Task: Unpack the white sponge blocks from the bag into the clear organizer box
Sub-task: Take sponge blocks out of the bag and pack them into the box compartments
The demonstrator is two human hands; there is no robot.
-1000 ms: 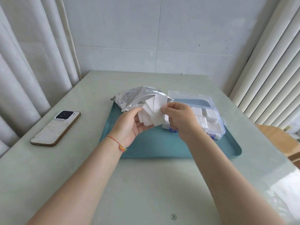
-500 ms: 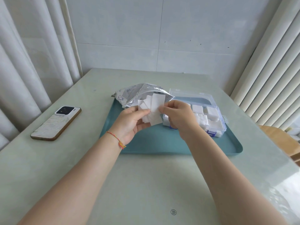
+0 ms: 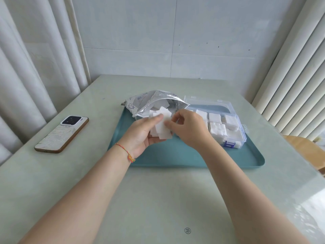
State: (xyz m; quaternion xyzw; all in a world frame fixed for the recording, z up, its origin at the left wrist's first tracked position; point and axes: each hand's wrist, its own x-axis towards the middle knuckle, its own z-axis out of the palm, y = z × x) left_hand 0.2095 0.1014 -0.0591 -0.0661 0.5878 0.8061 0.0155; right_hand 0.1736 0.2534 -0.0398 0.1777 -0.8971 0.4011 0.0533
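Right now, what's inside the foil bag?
Through the open mouth of the foil bag, one white sponge block shows against the silver lining. Deeper contents are hidden by the bag wall and the blocks held in the left hand.

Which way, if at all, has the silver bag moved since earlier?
No. The silver bag still lies on the teal tray's far-left corner, its mouth beside the clear organizer box.

Bare forearms, no sleeves; a red-and-yellow string bracelet circles the left wrist.
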